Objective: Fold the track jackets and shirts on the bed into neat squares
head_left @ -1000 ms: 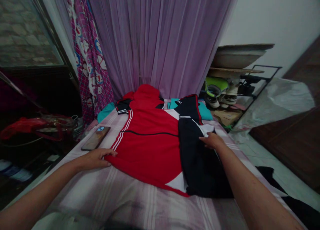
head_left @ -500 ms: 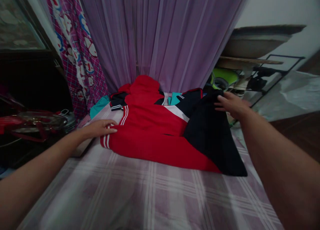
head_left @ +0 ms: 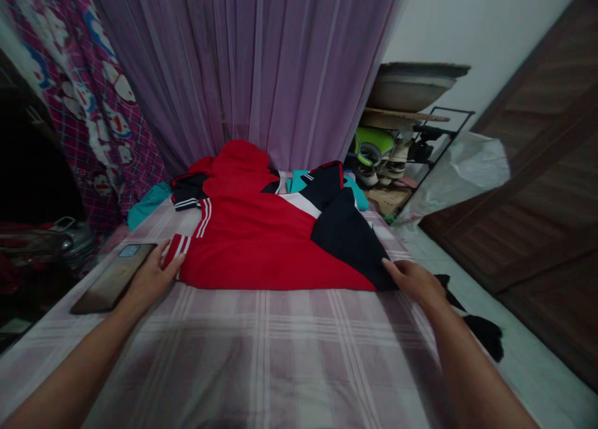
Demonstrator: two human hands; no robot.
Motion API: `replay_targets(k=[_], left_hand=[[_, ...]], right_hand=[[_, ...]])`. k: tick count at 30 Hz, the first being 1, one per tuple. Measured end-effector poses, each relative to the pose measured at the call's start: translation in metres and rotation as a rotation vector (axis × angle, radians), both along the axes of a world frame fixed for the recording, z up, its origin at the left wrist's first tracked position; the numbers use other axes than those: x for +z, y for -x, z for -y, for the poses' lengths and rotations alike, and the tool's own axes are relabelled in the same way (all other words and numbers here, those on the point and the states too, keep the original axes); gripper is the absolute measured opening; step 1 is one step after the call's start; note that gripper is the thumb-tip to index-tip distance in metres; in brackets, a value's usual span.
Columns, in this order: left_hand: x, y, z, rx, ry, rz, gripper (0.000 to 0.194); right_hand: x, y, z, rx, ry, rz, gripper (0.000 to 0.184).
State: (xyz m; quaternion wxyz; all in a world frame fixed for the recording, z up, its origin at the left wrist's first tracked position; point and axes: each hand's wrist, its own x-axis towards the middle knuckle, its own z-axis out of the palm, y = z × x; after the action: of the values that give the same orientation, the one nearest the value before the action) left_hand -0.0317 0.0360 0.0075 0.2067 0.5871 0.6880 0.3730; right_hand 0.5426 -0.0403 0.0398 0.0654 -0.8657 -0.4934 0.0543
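While the near edge of a red and navy garment [head_left: 261, 248] is being marked out at its two ends by the hands, its weight is being borne by a plaid cloth [head_left: 299, 354], on which it is lying spread and partly folded. At the striped band, the left hand [head_left: 152, 276] is being held with thumb and forefinger a little apart, touching the red fabric; whether any cloth is being pinched cannot be told. At the navy end, the right hand [head_left: 418, 282] is being held with fingers loosely curled and fingertips against the edge; the firmness of that grip is being hidden by the angle.

Beside the left hand, a phone [head_left: 114, 279] is being supported by the plaid cloth. Beyond the garment, more red and navy clothing [head_left: 238, 167] is being backed by a purple curtain [head_left: 261, 61].

Judging by its drape, a light, soft, limp fabric is being dealt with, perhaps slightly slippery, and hardly fragile. Little stiffness is being lent by the panels, so sagging or creasing is being invited if only one end is lifted. The best holds are being offered by the two near corners, with all layers caught together.
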Motion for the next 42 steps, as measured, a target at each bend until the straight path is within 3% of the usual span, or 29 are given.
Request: replay_targets(k=[4,9,13,16,19,23,26,28,31,34,36,39,42], left_hand=[[0.009,-0.023,-0.004,0.118,-0.045,0.192,0.06],[0.017,-0.008,0.002,0.068,-0.166,0.086,0.058],[0.007,0.007,0.02,-0.049,-0.113,-0.091,0.053],[-0.003,0.009,0.026,-0.055,-0.025,-0.246,0.052],[-0.004,0.01,0.025,-0.051,-0.013,-0.387,0.051],[0.01,0.002,0.026,-0.059,-0.147,-0.603,0.049],[0.02,-0.025,0.031,-0.077,-0.286,-0.747,0.049],[0.021,-0.048,0.034,-0.175,-0.335,-0.814,0.05],[0.011,-0.074,0.034,-0.325,-0.244,-0.9,0.054],[0.001,-0.078,0.029,-0.418,-0.047,-0.945,0.056],[0.002,-0.075,0.024,-0.444,0.06,-0.942,0.058],[0.019,-0.072,0.013,-0.474,0.154,-0.898,0.057],[0.048,-0.085,-0.003,-0.507,0.136,-0.895,0.052]], right_hand=[[-0.006,0.015,0.0,-0.037,-0.148,-0.018,0.052],[-0.004,-0.011,0.007,-0.048,-0.46,-0.144,0.049],[-0.02,-0.018,0.029,0.017,-0.274,-0.1,0.039],[-0.031,-0.009,0.04,0.067,-0.123,0.023,0.042],[-0.029,-0.001,0.042,0.102,-0.088,0.109,0.046],[-0.013,0.014,0.031,0.216,-0.311,0.242,0.048],[-0.008,0.041,0.016,0.373,-0.52,0.277,0.049],[-0.014,0.059,0.005,0.513,-0.558,0.283,0.053],[-0.036,0.075,-0.006,0.642,-0.374,0.26,0.053],[-0.058,0.073,-0.01,0.634,-0.136,0.197,0.055],[-0.065,0.07,-0.009,0.622,-0.099,0.171,0.056],[-0.064,0.068,-0.007,0.617,-0.126,0.149,0.057],[-0.059,0.072,-0.004,0.618,-0.138,0.121,0.058]])
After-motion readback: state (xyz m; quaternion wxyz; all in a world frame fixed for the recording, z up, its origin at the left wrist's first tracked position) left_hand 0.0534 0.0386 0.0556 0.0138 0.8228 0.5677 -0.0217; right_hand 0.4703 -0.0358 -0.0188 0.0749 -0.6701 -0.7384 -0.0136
